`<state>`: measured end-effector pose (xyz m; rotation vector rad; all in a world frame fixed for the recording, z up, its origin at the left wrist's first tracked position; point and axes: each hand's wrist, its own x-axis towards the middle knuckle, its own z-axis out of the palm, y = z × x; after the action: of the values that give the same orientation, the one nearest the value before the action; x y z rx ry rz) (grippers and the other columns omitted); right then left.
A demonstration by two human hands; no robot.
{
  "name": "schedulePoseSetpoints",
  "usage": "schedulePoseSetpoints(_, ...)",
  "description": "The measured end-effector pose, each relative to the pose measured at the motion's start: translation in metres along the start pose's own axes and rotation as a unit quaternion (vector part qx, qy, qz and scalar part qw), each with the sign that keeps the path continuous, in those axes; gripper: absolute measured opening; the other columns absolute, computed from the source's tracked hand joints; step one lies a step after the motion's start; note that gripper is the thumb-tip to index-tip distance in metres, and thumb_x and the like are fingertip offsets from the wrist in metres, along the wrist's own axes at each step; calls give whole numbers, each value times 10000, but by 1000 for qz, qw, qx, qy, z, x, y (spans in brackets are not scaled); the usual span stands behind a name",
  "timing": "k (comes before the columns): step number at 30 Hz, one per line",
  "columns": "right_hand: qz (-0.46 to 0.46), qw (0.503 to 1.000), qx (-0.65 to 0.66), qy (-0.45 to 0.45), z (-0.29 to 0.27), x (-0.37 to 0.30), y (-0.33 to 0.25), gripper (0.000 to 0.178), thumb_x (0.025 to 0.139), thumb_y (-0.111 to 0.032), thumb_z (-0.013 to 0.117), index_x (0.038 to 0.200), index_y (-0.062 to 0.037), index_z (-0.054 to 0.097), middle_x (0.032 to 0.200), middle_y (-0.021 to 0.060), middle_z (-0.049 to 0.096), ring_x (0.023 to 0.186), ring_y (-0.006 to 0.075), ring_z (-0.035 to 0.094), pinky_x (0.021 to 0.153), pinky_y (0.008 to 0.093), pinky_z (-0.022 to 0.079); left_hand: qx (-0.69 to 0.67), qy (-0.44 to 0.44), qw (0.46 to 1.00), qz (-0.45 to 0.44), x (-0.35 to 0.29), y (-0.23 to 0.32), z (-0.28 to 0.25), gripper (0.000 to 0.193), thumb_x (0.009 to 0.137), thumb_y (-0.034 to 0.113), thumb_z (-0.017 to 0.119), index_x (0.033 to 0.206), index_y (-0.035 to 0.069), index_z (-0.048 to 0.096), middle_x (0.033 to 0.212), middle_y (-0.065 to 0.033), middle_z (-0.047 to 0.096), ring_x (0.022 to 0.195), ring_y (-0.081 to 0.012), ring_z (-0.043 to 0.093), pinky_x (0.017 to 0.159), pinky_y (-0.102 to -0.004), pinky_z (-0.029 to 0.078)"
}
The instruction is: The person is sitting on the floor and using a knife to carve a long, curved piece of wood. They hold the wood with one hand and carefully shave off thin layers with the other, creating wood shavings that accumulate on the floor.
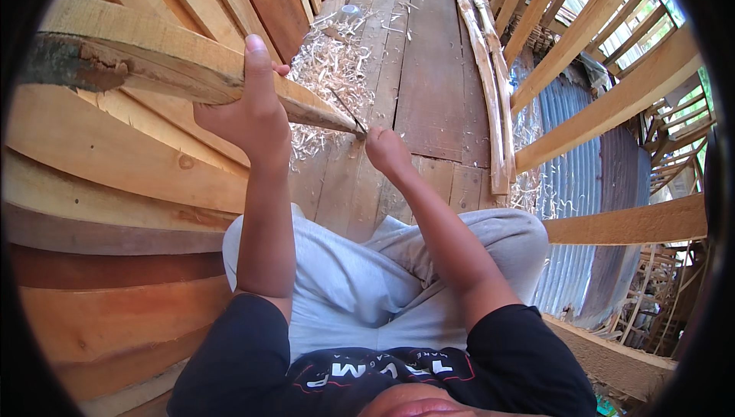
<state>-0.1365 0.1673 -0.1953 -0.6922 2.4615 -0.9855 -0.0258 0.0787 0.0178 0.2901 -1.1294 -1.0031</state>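
A long squared wooden beam (pixel 176 65) slants in from the upper left, one face bark-dark and rough, its narrower end resting low over the floorboards. My left hand (pixel 256 115) is wrapped round the beam partway along, thumb on top. My right hand (pixel 389 151) is closed at the beam's narrow end, gripping a thin dark tool (pixel 347 109) that sticks out up and to the left past the wood. Its handle is hidden in my fist, so I cannot tell its exact kind. I sit cross-legged in grey trousers (pixel 337 272).
Curled wood shavings (pixel 325 65) lie heaped beyond the beam, near a small clear cup-like object (pixel 350 12). Planks (pixel 122 149) line the left wall. Two pale wooden strips (pixel 482 80) lie on the plank floor (pixel 429 88) at right, beside wooden railings (pixel 609 126) and corrugated metal sheets (pixel 570 157).
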Motion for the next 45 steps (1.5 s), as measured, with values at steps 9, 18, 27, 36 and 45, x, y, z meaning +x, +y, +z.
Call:
schedulePoseSetpoints(9, -3, 1000, 17, -18, -14, -18, -39, 512, 947, -304, 310, 925, 44, 685, 1000, 324, 639, 935, 477, 623, 881, 551, 459, 22, -5, 999, -42, 0, 5, -10, 253, 829, 96, 695, 956, -69, 551, 705, -111, 590, 602, -167, 589, 577, -301, 514)
schedulePoseSetpoints(18, -66, 996, -27, -50, -22, -23, -50, 483, 956, -292, 313, 946, 53, 650, 963, 301, 653, 939, 479, 623, 877, 545, 464, 12, 10, 999, -41, 6, 1, -14, 317, 825, 39, 697, 1045, -121, 535, 768, -128, 629, 544, -144, 607, 519, -288, 556)
schedulePoseSetpoints(27, -15, 999, -43, -17, -11, -10, -20, 459, 957, -278, 323, 934, 41, 653, 958, 300, 649, 932, 461, 629, 859, 533, 475, 18, -4, 999, -33, 2, 1, -12, 299, 825, 55, 701, 1023, -109, 547, 749, -126, 633, 537, -150, 615, 527, -276, 542)
schedulePoseSetpoints(36, -20, 1000, -2, 11, -12, -11, -20, 536, 956, -321, 320, 838, 58, 679, 908, 305, 656, 920, 474, 630, 851, 541, 477, -1, -31, 998, -59, -4, 5, -8, 270, 822, 61, 716, 992, -83, 565, 726, -116, 634, 550, -146, 616, 533, -275, 533)
schedulePoseSetpoints(45, 26, 999, 29, 0, 6, 0, 4, 560, 939, -362, 318, 969, 80, 661, 1015, 347, 623, 1009, 502, 597, 920, 521, 457, 24, -49, 998, -27, -7, 4, 3, 231, 820, 151, 720, 850, -31, 580, 624, -97, 615, 560, -150, 603, 560, -269, 473)
